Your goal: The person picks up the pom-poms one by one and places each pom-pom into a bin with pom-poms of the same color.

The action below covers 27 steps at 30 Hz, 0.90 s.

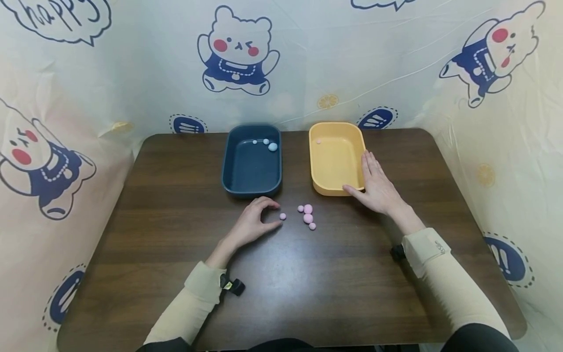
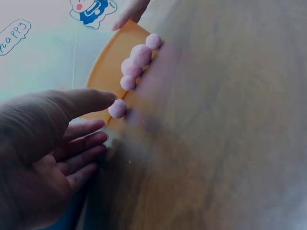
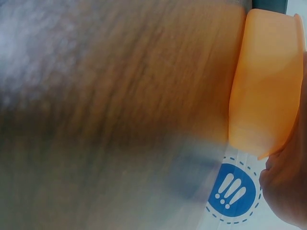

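My left hand [image 1: 252, 222] is on the table in front of the blue tray, thumb and fingers spread apart in a curve. A small pink ball [image 1: 283, 216] lies just beyond the gap between its fingertips; the left wrist view shows this ball [image 2: 118, 109] by the tip of the thumb. Just right of it, several more pink balls [image 1: 308, 218] lie in a loose upright row, larger and smaller ones. My right hand [image 1: 379, 191] rests against the right side and near corner of the yellow tray [image 1: 332, 191], fingers straight. Inside that tray sits one small pink ball [image 1: 318, 141].
The dark blue tray [image 1: 251, 188] stands at the back left of the yellow one and holds 3 light blue balls [image 1: 272, 146] near its far right corner. Both stand on a brown wooden table [image 1: 176, 215], with a printed curtain [image 1: 299, 63] around its far and side edges.
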Each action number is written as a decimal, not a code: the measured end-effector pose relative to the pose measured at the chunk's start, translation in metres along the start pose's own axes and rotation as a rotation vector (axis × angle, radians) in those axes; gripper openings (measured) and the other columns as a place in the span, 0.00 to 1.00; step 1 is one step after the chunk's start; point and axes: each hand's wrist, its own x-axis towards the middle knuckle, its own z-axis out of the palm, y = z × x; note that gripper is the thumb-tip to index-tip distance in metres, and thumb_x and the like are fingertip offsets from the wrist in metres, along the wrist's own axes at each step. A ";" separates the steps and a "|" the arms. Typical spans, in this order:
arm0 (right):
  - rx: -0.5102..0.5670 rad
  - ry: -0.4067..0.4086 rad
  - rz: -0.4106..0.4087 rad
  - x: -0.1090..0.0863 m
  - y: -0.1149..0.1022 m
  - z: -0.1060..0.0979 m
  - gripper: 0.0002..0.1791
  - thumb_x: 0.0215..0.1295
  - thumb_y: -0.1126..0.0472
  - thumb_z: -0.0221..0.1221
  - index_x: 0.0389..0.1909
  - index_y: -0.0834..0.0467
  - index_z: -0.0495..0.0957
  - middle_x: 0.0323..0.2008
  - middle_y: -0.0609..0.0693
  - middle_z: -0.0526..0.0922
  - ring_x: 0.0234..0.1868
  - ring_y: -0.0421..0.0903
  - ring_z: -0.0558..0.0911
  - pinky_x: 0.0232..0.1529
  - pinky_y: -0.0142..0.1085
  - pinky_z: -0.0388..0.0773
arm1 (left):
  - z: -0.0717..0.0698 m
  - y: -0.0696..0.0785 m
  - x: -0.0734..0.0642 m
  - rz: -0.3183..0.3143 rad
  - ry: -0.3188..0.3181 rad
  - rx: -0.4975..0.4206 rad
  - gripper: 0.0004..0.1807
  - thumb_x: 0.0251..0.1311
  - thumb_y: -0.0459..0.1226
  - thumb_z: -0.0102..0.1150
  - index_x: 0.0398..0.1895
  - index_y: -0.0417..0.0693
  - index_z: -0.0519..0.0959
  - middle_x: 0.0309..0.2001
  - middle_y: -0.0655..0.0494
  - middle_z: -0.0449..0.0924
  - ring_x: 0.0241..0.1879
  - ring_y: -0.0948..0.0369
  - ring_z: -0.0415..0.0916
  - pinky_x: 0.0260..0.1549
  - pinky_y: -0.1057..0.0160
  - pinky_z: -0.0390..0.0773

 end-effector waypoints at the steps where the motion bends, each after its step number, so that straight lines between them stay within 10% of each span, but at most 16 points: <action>1: -0.001 0.002 -0.003 0.000 0.000 0.000 0.66 0.77 0.24 0.50 0.88 0.65 0.27 0.90 0.61 0.26 0.92 0.61 0.33 0.91 0.60 0.41 | 0.002 -0.001 0.001 0.006 0.001 0.006 0.22 0.61 0.44 0.81 0.56 0.48 0.87 0.56 0.51 0.86 0.60 0.51 0.81 0.65 0.46 0.79; 27: -0.003 -0.005 -0.006 -0.002 -0.002 -0.001 0.66 0.78 0.23 0.49 0.88 0.64 0.26 0.90 0.64 0.27 0.92 0.62 0.33 0.90 0.60 0.42 | 0.011 0.005 0.006 -0.043 -0.002 0.049 0.12 0.64 0.40 0.79 0.47 0.49 0.88 0.54 0.52 0.82 0.58 0.51 0.76 0.64 0.45 0.79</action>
